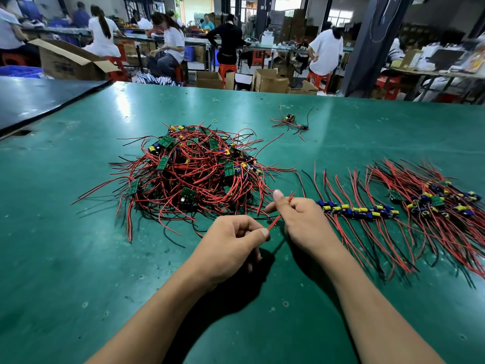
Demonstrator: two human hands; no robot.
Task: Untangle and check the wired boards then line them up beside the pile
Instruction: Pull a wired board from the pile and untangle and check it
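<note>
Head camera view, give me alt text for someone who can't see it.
The left hand and right hand pinch one red wire between them over a green table. A tangled pile of wired boards lies behind them to the left; a lined-up row of boards stretches to the right.

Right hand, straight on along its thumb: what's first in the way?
Likely the right hand meets stray red wires at the edge of the pile; its height above them is unclear.

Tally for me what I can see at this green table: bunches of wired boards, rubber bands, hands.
Bunches of wired boards: 3 (tangled pile, lined-up row, small far bunch)
Rubber band: 1
Hands: 2 (left hand, right hand, both pinching a red wire)
Total: 6
</note>
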